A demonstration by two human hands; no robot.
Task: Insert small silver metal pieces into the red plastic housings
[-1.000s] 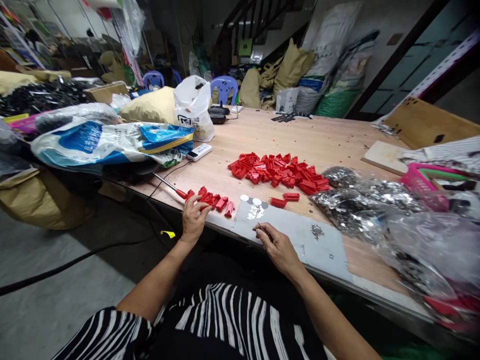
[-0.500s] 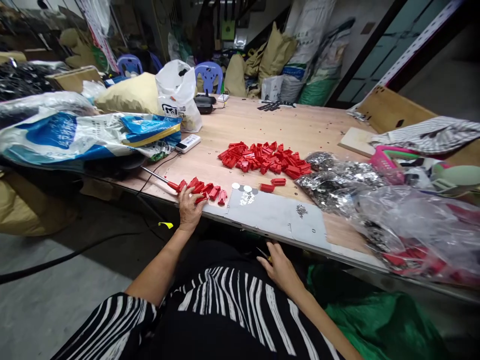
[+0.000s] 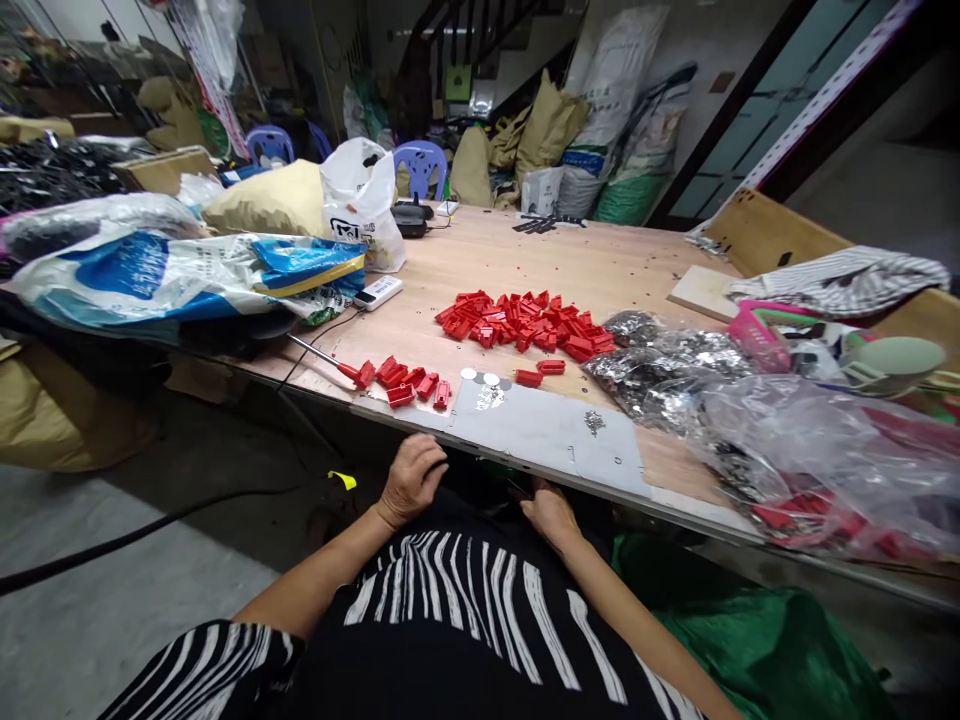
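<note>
Left hand: your left hand has left the table edge and now sits below it, over your striped lap. Its fingers are curled inward, and you cannot tell whether they enclose anything.
Right hand: your right hand has dropped further and lies just under the table edge. Its fingers are hidden, so neither its spread nor its contents can be read.
Row of red plastic clips: the row of red plastic clips lies untouched at the near edge, just left of the grey sheet. A moment ago your left fingers rested on it.
Red-handled screwdriver: the red-handled screwdriver lies on the table with its handle touching the left end of the row.
Small metal pieces: the small metal pieces are heaped on the sheet's far left corner, beside a few white discs.
Red clip pile: the red clip pile lies farther back, well apart from both hands.
Meaning for the work: both hands are off the table, so no clip is being handled on its surface now.
</note>
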